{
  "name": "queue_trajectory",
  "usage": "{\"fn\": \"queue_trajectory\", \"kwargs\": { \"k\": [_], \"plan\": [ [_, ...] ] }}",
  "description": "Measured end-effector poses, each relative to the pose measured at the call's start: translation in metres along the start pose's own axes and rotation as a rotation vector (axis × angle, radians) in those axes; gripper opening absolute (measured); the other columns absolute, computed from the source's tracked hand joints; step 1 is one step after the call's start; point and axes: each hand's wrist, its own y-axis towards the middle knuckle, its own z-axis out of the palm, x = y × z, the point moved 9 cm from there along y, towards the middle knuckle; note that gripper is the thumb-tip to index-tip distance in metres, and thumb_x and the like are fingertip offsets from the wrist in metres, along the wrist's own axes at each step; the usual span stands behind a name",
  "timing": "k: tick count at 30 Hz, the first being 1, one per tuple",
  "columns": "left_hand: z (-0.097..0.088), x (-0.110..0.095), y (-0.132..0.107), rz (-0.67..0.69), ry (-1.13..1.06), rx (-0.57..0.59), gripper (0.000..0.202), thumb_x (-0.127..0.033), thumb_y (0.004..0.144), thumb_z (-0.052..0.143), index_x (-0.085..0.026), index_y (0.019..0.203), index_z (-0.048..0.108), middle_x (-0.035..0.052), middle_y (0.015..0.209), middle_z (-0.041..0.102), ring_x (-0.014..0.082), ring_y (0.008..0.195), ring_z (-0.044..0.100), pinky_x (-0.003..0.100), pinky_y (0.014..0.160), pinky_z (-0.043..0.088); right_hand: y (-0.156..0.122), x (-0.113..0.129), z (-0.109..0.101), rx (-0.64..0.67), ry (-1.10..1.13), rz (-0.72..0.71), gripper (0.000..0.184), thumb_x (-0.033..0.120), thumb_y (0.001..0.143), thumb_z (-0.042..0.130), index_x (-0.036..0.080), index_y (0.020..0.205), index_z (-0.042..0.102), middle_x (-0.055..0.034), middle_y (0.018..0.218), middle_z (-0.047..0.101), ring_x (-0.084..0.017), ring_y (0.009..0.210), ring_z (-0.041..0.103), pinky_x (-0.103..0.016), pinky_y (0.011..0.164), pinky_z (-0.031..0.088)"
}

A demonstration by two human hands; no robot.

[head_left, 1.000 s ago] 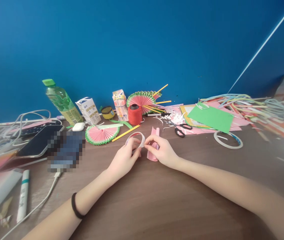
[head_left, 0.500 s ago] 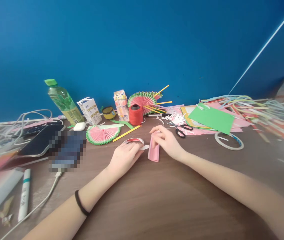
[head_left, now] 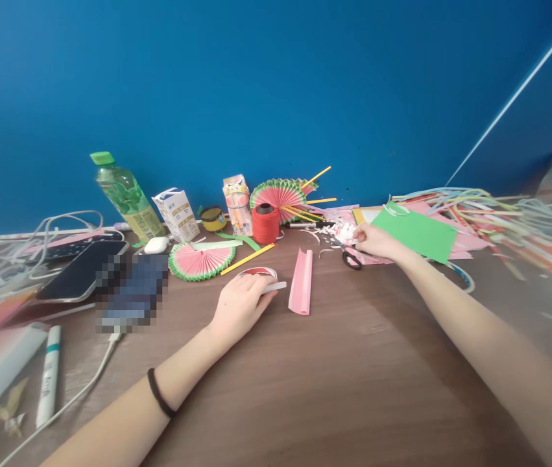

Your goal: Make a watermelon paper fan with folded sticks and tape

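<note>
My left hand (head_left: 244, 301) rests closed over a roll of double-sided tape (head_left: 262, 270) on the table, and a short white tape end (head_left: 276, 287) pokes out past the thumb. To its right lies a folded strip of pink paper (head_left: 301, 285), untouched. Farther back, my right hand (head_left: 377, 241) is closed in a pinch, fingertips at a heap of white paper scraps (head_left: 341, 230) and over the black-handled scissors (head_left: 352, 260). One scissor loop shows; the fingers cover the other. Whatever sits between the fingertips is hidden.
Behind stand a red thread spool (head_left: 265, 225), a carton (head_left: 237, 206) and a pleated watermelon fan (head_left: 279, 194). A second fan (head_left: 201, 261) and a yellow stick (head_left: 247, 259) lie left. Green paper (head_left: 416, 232) is at right; a bottle (head_left: 127, 201) and phone (head_left: 84, 272) at left.
My right hand has left the pink strip and moved right and back to the scraps and scissors. The pink strip now lies uncovered. My left hand stays on the tape roll.
</note>
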Motion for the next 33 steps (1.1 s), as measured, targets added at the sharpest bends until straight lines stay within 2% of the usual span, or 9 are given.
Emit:
{"fn": "queue_trajectory", "kwargs": {
  "k": [4,10,14,18,22,26,30,33],
  "plan": [
    [0.0,0.0,0.001,-0.001,-0.007,-0.012,0.015,-0.026,0.087,0.044,-0.017,0.09,0.056,0.0061,0.087,0.069,0.0177,0.076,0.064,0.03,0.07,0.048,0.0,-0.004,0.001,0.098,-0.051,-0.017,0.023,0.007,0.059,0.051,0.015,0.08,0.056,-0.0053,0.079,0.062,-0.015,0.065,0.056,-0.021,0.055,0.04],
    [-0.002,0.001,0.0,-0.01,0.002,-0.021,0.018,-0.027,0.088,0.042,-0.019,0.095,0.056,0.0051,0.09,0.069,0.0167,0.079,0.062,0.028,0.071,0.046,-0.007,0.002,0.008,0.223,-0.14,-0.077,0.034,0.005,0.056,0.052,0.016,0.088,0.057,-0.0039,0.083,0.063,-0.015,0.069,0.058,-0.02,0.053,0.039],
    [-0.005,0.002,0.001,-0.02,-0.008,-0.036,0.02,-0.026,0.089,0.04,-0.019,0.097,0.057,0.0052,0.09,0.069,0.0161,0.077,0.062,0.028,0.071,0.046,-0.009,0.006,0.007,0.208,-0.243,-0.075,0.04,0.005,0.059,0.051,0.017,0.097,0.055,-0.0055,0.084,0.063,-0.017,0.071,0.058,-0.021,0.053,0.037],
    [-0.008,-0.001,0.002,0.0,-0.012,-0.057,0.018,-0.025,0.088,0.042,-0.018,0.097,0.056,0.0048,0.09,0.069,0.0163,0.077,0.062,0.028,0.069,0.046,-0.012,0.011,0.002,0.192,-0.346,-0.061,0.039,0.011,0.063,0.053,0.017,0.1,0.056,-0.0072,0.084,0.064,-0.02,0.073,0.058,-0.024,0.053,0.035],
    [-0.008,-0.002,0.001,0.012,-0.007,-0.065,0.017,-0.025,0.088,0.044,-0.018,0.097,0.056,0.0046,0.088,0.069,0.0166,0.075,0.062,0.028,0.068,0.045,-0.017,0.019,0.0,0.176,-0.443,-0.063,0.033,0.016,0.064,0.056,0.019,0.096,0.06,-0.0099,0.09,0.065,-0.024,0.077,0.058,-0.026,0.054,0.035],
    [-0.005,0.0,0.0,0.001,-0.019,-0.04,0.017,-0.025,0.088,0.043,-0.018,0.097,0.056,0.005,0.091,0.069,0.0169,0.078,0.063,0.028,0.071,0.045,-0.022,0.028,-0.003,0.137,-0.516,-0.088,0.019,0.021,0.068,0.056,0.019,0.084,0.065,-0.0127,0.088,0.064,-0.027,0.081,0.058,-0.03,0.061,0.035],
    [-0.005,0.0,0.0,0.002,-0.01,-0.044,0.017,-0.024,0.088,0.044,-0.018,0.098,0.055,0.0047,0.09,0.069,0.017,0.079,0.063,0.028,0.071,0.046,-0.023,0.033,-0.009,0.101,-0.469,-0.122,0.019,0.025,0.071,0.053,0.02,0.085,0.065,-0.0099,0.082,0.064,-0.025,0.077,0.058,-0.029,0.061,0.035],
    [-0.005,-0.001,0.0,0.013,-0.003,-0.051,0.016,-0.024,0.087,0.044,-0.018,0.098,0.055,0.0043,0.091,0.069,0.0168,0.079,0.063,0.028,0.071,0.046,-0.02,0.027,-0.013,0.137,-0.217,-0.067,0.018,0.022,0.069,0.052,0.02,0.081,0.064,-0.0059,0.074,0.064,-0.02,0.065,0.056,-0.027,0.055,0.034]
  ]
}}
